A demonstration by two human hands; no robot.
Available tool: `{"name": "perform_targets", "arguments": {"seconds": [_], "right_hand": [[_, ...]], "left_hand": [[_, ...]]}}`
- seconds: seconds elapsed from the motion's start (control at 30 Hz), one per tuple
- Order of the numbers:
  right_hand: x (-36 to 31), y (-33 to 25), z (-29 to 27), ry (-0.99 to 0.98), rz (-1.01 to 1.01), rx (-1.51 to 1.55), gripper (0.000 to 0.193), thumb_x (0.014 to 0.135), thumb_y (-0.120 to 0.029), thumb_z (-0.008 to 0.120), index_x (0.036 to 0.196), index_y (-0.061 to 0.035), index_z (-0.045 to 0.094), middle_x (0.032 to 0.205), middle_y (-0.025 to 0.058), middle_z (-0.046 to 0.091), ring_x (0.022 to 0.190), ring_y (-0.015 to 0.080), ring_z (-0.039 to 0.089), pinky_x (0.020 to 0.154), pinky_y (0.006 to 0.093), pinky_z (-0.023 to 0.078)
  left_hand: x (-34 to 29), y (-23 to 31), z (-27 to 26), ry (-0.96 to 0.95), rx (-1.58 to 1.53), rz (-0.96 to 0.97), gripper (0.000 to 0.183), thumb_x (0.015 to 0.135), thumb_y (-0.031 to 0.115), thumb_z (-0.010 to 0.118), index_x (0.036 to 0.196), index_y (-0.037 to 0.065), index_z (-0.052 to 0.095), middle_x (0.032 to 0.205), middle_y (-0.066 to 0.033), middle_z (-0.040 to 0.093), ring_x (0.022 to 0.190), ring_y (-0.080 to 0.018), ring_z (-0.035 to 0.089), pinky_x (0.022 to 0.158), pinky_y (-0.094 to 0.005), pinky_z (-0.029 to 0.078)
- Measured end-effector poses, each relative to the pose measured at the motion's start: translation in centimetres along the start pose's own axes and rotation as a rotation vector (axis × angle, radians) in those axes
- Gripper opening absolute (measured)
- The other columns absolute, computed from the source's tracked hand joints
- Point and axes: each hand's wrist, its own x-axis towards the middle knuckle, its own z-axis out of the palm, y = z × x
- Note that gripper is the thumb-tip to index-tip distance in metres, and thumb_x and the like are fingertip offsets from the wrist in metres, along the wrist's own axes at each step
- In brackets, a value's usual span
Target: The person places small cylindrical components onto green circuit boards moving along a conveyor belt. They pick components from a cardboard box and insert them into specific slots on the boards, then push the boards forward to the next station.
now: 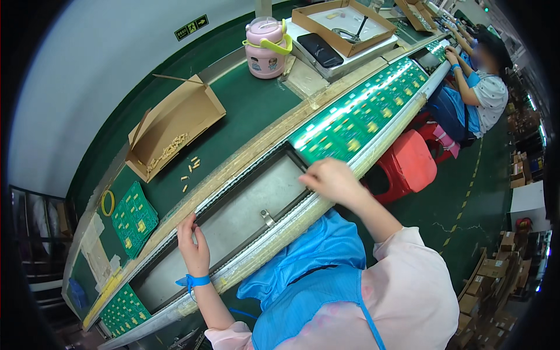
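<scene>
A long green circuit board panel (361, 111) with many small parts lies on the conveyor track to the right. My right hand (332, 182) is at the panel's near left corner, its fingers curled together; whether they grip anything is hidden. My left hand (194, 248), with a blue wrist strap (197, 280), rests on the track's far rail with its fingers apart and nothing in them. Between my hands the grey metal bed (251, 201) of the track is bare, with a small metal clip (267, 217) by the near rail. Another green panel (124, 311) lies at the track's left end.
Beyond the track stands an open cardboard box (175, 125) of small tan parts, several loose beside it. A stack of green boards (134, 220), a yellow tape ring (107, 203), a pink jug (266, 49) and a phone (319, 49) sit nearby. Co-workers sit at right beyond a red stool (408, 160).
</scene>
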Motion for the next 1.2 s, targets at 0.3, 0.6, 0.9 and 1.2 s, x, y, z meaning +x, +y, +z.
{"name": "perform_targets", "arguments": {"seconds": [0.3, 0.6, 0.9, 1.2], "right_hand": [[0.5, 6.9, -1.7, 0.448, 0.130, -0.333, 0.026, 0.091, -0.028, 0.060, 0.087, -0.0042, 0.070, 0.093, 0.0144, 0.069, 0.093, 0.0332, 0.061, 0.087, 0.0439, 0.045], [-3.1, -2.7, 3.4, 0.152, -0.243, -0.064, 0.019, 0.091, -0.020, 0.057, 0.088, -0.0056, 0.068, 0.085, 0.0114, 0.066, 0.084, 0.0305, 0.061, 0.083, 0.0423, 0.041], [-2.5, -2.6, 3.5, 0.100, -0.217, -0.059, 0.026, 0.096, -0.021, 0.051, 0.094, -0.0011, 0.068, 0.092, 0.0142, 0.067, 0.088, 0.0323, 0.061, 0.082, 0.0413, 0.044], [-2.5, -1.9, 3.8, 0.108, -0.201, -0.069, 0.022, 0.095, -0.019, 0.053, 0.095, -0.0020, 0.067, 0.091, 0.0128, 0.067, 0.088, 0.0313, 0.060, 0.081, 0.0404, 0.044]], "left_hand": [[0.5, 0.7, 0.0, -0.007, 0.004, 0.065, 0.023, 0.087, -0.007, 0.054, 0.105, 0.000, 0.066, 0.102, -0.0160, 0.064, 0.097, -0.0323, 0.062, 0.087, -0.0365, 0.049], [-4.1, -3.6, -9.2, 0.446, 0.391, -0.241, 0.026, 0.084, 0.007, 0.064, 0.110, 0.000, 0.065, 0.105, -0.0171, 0.062, 0.104, -0.0354, 0.055, 0.091, -0.0418, 0.045], [-13.9, -14.9, -16.8, 0.403, 1.170, -1.051, 0.069, 0.077, 0.026, 0.072, 0.131, -0.007, 0.044, 0.133, -0.0263, 0.049, 0.127, -0.0392, 0.045, 0.101, -0.0488, 0.041], [-10.6, -4.2, -9.9, 0.180, 1.132, -0.737, 0.034, 0.081, 0.026, 0.065, 0.098, -0.003, 0.059, 0.092, -0.0201, 0.064, 0.085, -0.0344, 0.065, 0.078, -0.0440, 0.051]]}}
